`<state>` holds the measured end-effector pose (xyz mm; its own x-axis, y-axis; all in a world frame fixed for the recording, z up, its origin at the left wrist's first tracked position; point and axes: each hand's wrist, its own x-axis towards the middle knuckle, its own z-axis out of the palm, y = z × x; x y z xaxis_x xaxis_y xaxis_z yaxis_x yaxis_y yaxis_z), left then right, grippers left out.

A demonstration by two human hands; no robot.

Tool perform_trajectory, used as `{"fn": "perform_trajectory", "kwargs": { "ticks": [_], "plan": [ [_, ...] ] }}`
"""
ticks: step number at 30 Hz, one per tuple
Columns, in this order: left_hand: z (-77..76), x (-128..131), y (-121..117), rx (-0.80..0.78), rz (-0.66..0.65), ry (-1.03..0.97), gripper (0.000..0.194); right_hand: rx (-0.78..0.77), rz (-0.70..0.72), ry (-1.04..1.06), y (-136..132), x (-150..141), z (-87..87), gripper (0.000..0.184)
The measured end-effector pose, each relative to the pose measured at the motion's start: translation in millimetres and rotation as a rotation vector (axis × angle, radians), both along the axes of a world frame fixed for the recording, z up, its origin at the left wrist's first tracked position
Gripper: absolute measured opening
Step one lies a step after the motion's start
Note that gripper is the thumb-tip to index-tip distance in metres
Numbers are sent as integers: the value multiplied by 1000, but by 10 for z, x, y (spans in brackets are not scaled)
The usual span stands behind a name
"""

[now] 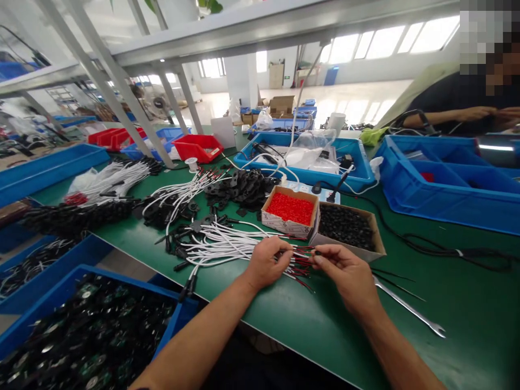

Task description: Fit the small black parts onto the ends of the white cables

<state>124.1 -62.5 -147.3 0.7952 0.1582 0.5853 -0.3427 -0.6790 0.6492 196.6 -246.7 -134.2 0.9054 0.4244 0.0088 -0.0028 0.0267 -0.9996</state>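
My left hand (268, 262) is closed around a white cable at the right end of a bundle of white cables (227, 242) on the green bench. Thin red and black wire ends (299, 265) fan out past its fingers. Just to the right, my right hand (345, 273) pinches a small black piece (317, 253) between thumb and forefinger, close to the wire tips. Behind the hands stand a carton of small red parts (290, 208) and a carton of small black parts (345, 225). The fingers partly hide what each hand grips.
A wrench (410, 309) lies right of my right hand. More white cables (182, 190) and black brackets (244, 187) are piled at left. Blue bins (450, 189) stand behind, and a blue crate of black parts (87, 330) sits low at left. A co-worker's arm (442, 118) shows at far right.
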Motion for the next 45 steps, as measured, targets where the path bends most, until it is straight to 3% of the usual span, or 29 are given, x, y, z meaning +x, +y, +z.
{"fn": "perform_trajectory", "kwargs": {
  "ticks": [11, 35, 38, 41, 45],
  "plan": [
    [13, 6, -12, 23, 0, 9, 6, 42, 51, 29, -11, 31, -18, 35],
    [-24, 25, 23, 99, -21, 59, 11, -44, 169, -19, -51, 41, 5, 31],
    [-37, 21, 24, 173, -15, 53, 11, -167, 133, -160, -43, 35, 27, 25],
    [-51, 26, 22, 200, -55, 52, 12, -358, 111, -469, -46, 30, 50, 16],
    [2, 5, 16, 217, -172, 102, 26, -434, 200, -688, -79, -25, 64, 14]
  ]
}}
